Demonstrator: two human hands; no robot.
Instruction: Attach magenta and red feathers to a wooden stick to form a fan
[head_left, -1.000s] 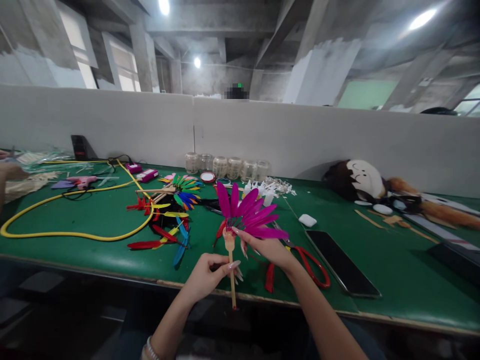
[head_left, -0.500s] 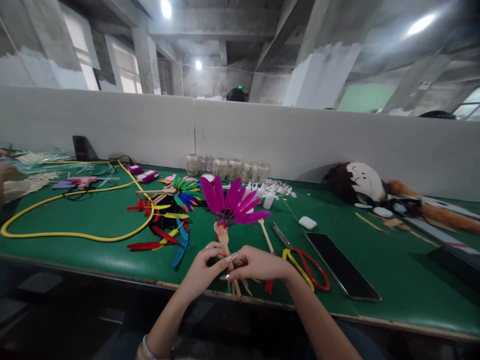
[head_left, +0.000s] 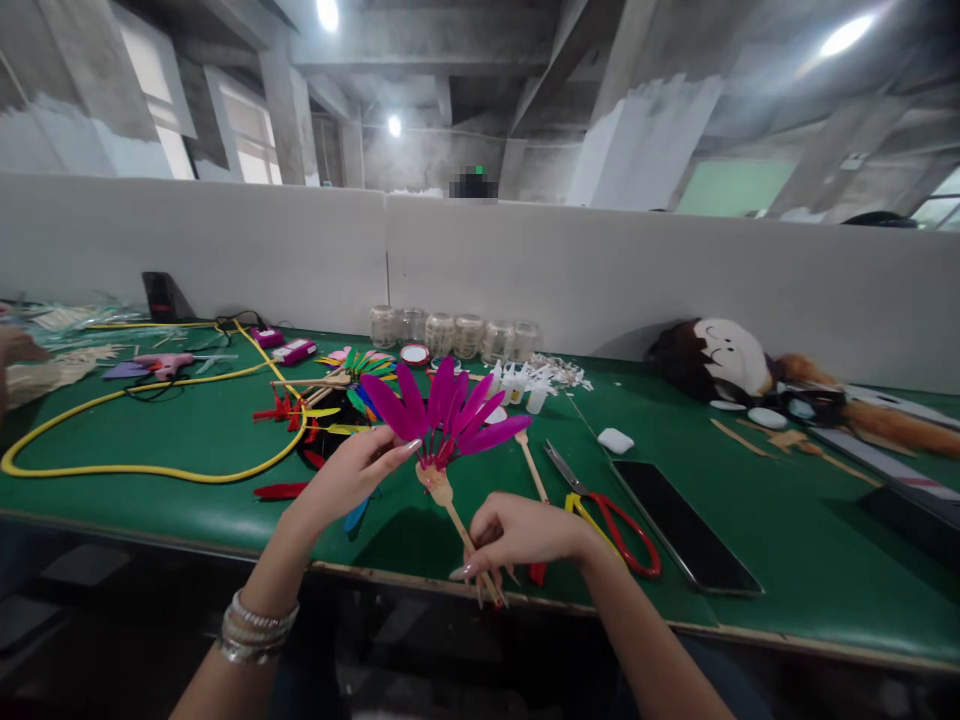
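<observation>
A fan of magenta feathers (head_left: 444, 410) on a thin wooden stick (head_left: 459, 522) is held above the front edge of the green table (head_left: 187, 440). My right hand (head_left: 517, 532) is closed round the lower part of the stick. My left hand (head_left: 352, 470) is raised at the fan's left side, fingers stretched out, fingertips touching the leftmost feather. Bracelets show on my left wrist.
Loose coloured feathers (head_left: 337, 410), a yellow hose (head_left: 142, 465), a pink glue gun (head_left: 161, 362), small jars (head_left: 450, 335), scissors (head_left: 600, 505), a dark phone (head_left: 686, 525), a white case (head_left: 615, 440) and a plush toy (head_left: 720, 362) lie on the table. Another person's hand (head_left: 15, 350) is at far left.
My right hand left the feathers and took the stick low down. My left hand let go of the stick and rose to the fan's left side. The fan tilted left.
</observation>
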